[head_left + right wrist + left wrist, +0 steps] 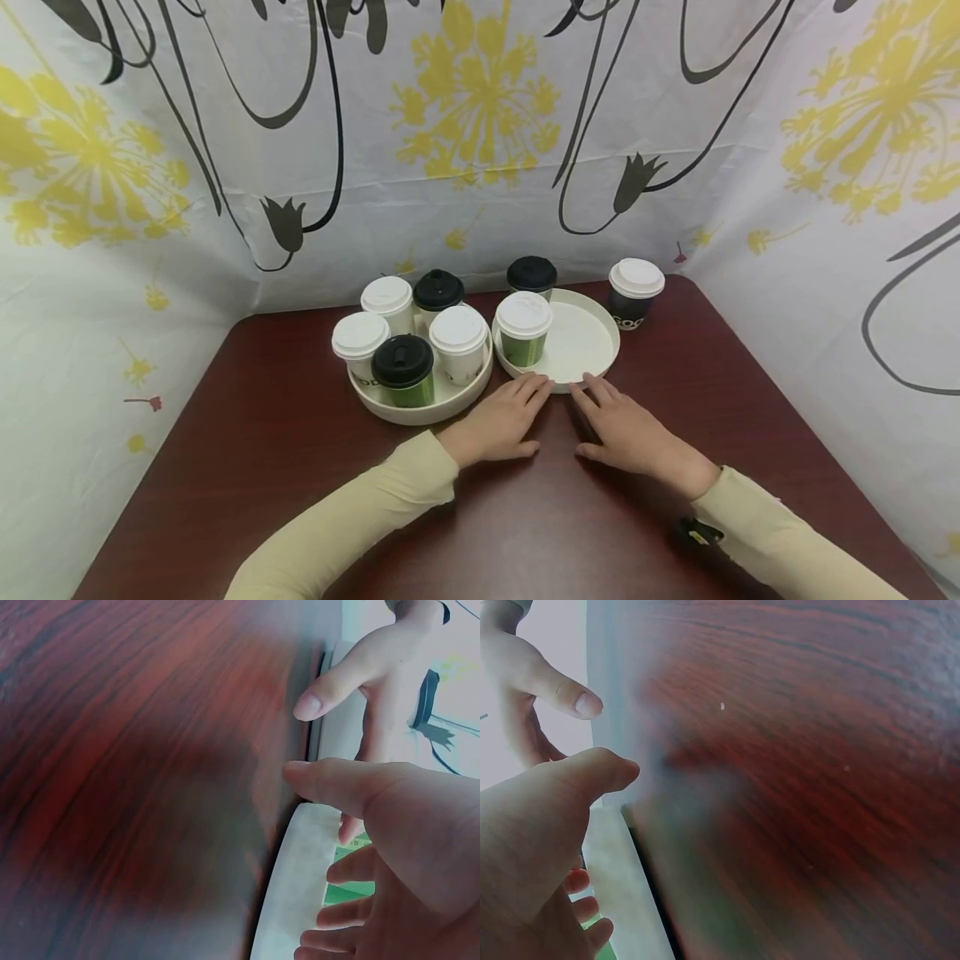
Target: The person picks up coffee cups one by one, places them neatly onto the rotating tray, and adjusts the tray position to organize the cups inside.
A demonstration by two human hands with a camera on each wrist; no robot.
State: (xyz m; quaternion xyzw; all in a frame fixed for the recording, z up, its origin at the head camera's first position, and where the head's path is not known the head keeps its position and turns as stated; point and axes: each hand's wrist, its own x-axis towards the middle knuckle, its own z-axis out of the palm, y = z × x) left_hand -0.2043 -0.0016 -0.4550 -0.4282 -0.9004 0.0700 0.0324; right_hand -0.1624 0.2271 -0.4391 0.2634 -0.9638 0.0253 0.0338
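Observation:
A round white tray (pixel 581 337) lies in the middle of the table in the head view. My left hand (pixel 504 419) and right hand (pixel 622 425) are at its near rim, fingertips on or just by the edge, fingers loosely extended and holding nothing. On the tray's left side stands a green paper cup with a white lid (pixel 523 350). A black-lidded cup (pixel 532 275) is partly hidden behind it; I cannot tell whether it is on the tray. Both wrist views show the thumbs apart and the tray's side wall (pixel 626 885) (pixel 296 881) close to the fingers.
Touching or nearly touching on the left is a second round tray (pixel 420 415) crowded with several lidded cups, among them a green one with a black lid (pixel 405 375). A dark cup with a white lid (pixel 633 304) stands on the brown table (pixel 300 467) at the back right. Patterned cloth (pixel 450 225) encloses the table.

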